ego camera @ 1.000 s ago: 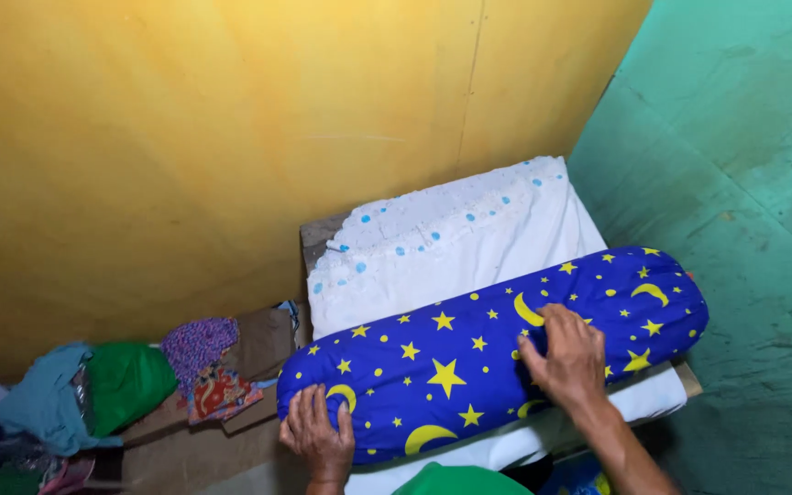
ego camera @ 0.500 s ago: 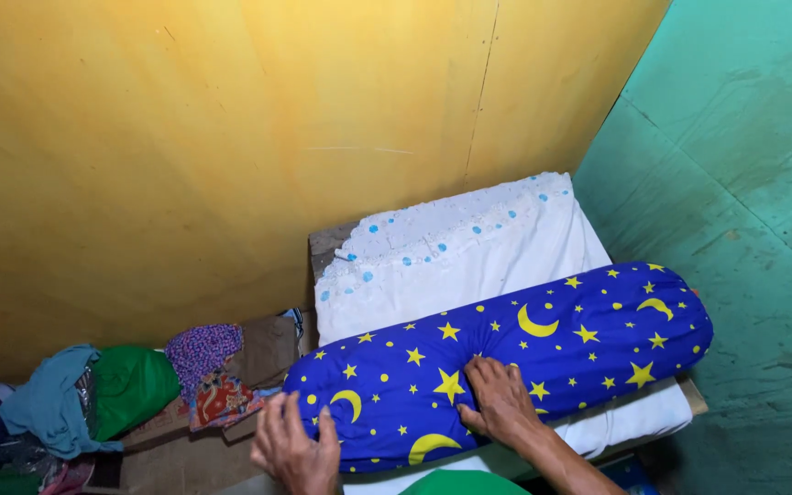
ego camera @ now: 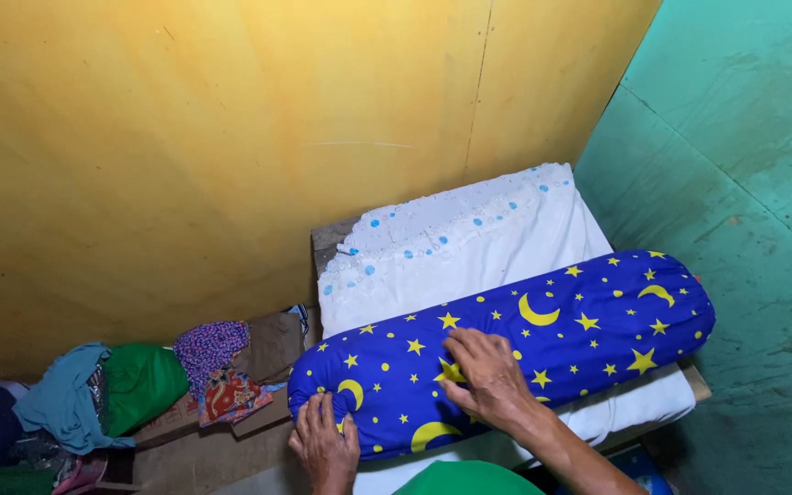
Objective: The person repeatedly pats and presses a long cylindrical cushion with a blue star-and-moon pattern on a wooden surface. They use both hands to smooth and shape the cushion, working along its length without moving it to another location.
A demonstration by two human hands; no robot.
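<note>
Green cloth [ego camera: 465, 479] showed at the very near edge, low in the view, between the person's two forearms. Just beyond it, the left hand [ego camera: 324, 446] sat on the near left end of a blue bolster [ego camera: 543, 344] printed with yellow stars and moons, its fingers curled and gripping the gathered fabric of that end. The right hand [ego camera: 488, 378] lay palm down on the middle of the bolster, fingers spread and released, pressing into the cover without grasping anything. The bolster ran from near left to far right, lying on a white pillow [ego camera: 469, 247] whose far edge carried a lace trim with pale blue dots. A strip of the same white bedding showed under the bolster on its near right side. Both rested on a wooden surface [ego camera: 327, 238], a corner of which showed at the pillow's far left. To the left, lower down, lay a heap of clothes [ego camera: 112, 394]: pale blue, green, purple-patterned and red-patterned pieces, on brown cardboard [ego camera: 268, 344]. Behind everything rose a yellow wall [ego camera: 231, 137], and to the right a green wall [ego camera: 744, 183] met it at the corner.
</note>
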